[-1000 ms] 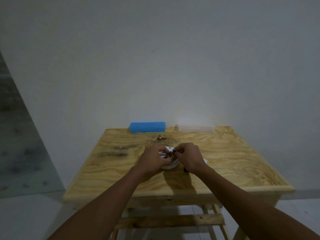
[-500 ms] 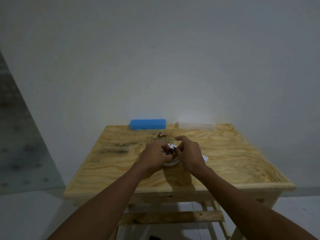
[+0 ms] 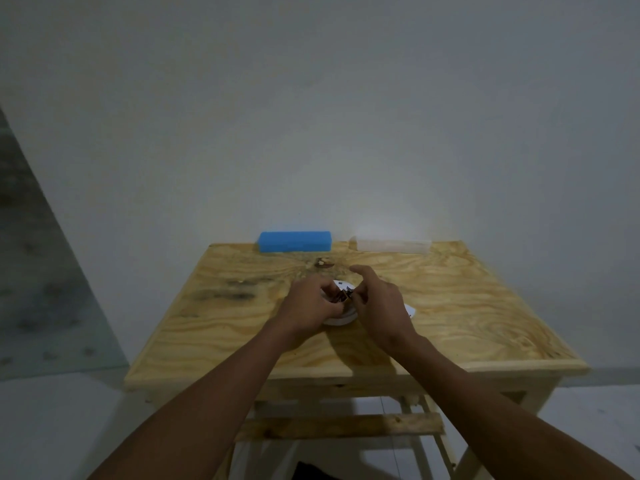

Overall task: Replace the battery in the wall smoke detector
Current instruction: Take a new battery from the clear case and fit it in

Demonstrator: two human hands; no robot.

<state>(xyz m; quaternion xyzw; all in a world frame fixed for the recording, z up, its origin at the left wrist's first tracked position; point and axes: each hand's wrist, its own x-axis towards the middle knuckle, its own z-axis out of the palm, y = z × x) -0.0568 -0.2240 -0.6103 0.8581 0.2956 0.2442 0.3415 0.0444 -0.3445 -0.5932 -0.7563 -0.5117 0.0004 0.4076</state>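
A round white smoke detector (image 3: 341, 320) lies on the wooden table (image 3: 450, 306), mostly hidden under both hands. My left hand (image 3: 308, 306) grips its left side with curled fingers. A small dark battery (image 3: 341, 297) sits at the detector's top, between the two hands. My right hand (image 3: 377, 303) pinches at the battery with thumb and a finger, its index finger stretched out forward. A white piece (image 3: 409, 310), perhaps the detector's cover, peeks out to the right of my right hand.
A blue box (image 3: 294, 241) and a clear plastic box (image 3: 391, 244) stand at the table's back edge against the white wall. A small brown object (image 3: 323, 263) lies just in front of the blue box. Crossbars of the table frame show below.
My right index finger has lifted and stretched forward, and the hands sit slightly further from me on the table. The left hand's grip on the detector is unchanged.
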